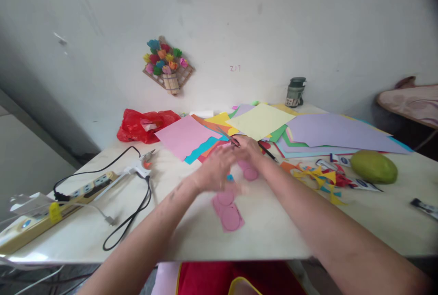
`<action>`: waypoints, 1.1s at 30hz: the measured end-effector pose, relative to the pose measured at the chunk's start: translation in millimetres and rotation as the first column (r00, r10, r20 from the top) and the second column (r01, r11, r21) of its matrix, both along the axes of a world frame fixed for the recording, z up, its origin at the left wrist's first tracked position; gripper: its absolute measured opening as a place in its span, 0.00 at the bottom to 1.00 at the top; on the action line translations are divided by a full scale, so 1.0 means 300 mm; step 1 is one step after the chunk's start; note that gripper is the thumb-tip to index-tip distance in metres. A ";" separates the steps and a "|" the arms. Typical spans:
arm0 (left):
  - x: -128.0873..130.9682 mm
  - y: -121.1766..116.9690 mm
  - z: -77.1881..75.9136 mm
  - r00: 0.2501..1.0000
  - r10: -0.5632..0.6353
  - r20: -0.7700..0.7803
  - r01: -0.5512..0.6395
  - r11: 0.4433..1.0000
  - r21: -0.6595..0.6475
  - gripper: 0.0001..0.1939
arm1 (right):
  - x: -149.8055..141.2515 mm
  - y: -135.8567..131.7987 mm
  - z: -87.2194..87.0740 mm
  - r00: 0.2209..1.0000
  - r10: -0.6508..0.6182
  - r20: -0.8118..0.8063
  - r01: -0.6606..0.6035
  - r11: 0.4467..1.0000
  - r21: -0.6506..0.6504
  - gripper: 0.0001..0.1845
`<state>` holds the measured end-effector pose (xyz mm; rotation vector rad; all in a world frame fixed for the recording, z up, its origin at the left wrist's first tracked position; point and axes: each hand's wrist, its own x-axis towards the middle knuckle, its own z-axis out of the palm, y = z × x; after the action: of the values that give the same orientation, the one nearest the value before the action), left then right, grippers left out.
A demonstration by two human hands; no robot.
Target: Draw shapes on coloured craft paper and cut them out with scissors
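Observation:
My right hand (250,149) is closed around scissors (227,136), whose blades point up and to the left over the papers. Beside it, my left hand (219,165) is smeared by motion, so I cannot tell whether it holds anything. Below the left hand lies a pink paper strip (231,218) with circles drawn on it. A second pink piece (250,172) with a rounded outline is partly hidden under my right hand. Close to the right hand a black pen or pencil (268,151) rests slantwise.
Coloured sheets (328,129) spread along the back, with a red plastic bag (145,126) to their left. Yellow paper scraps (316,175), tubes (364,185) and a green fruit (374,166) lie right. A glue gun (140,166) and a power strip (65,206) occupy the left.

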<state>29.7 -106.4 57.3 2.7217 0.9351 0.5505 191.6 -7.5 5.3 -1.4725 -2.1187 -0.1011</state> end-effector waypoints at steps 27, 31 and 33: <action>0.043 0.352 -0.162 0.814 0.519 0.261 -0.545 0.838 0.032 0.20 | 0.046 0.032 -0.021 0.955 -0.283 -0.089 0.280 0.959 -0.046 0.19; 0.033 0.371 -0.151 0.450 0.747 0.489 -0.710 0.631 -0.312 0.20 | 0.048 0.025 -0.010 0.933 -0.351 -0.078 0.351 0.936 -0.014 0.18; 0.041 0.367 -0.155 0.380 0.787 0.486 -0.655 0.600 -0.460 0.19 | 0.049 0.023 -0.004 0.918 -0.388 -0.079 0.389 0.921 -0.007 0.18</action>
<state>42.1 3.7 10.9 1.5314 1.8049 1.3639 206.2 -0.6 4.0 -1.8444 -1.7357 -0.1952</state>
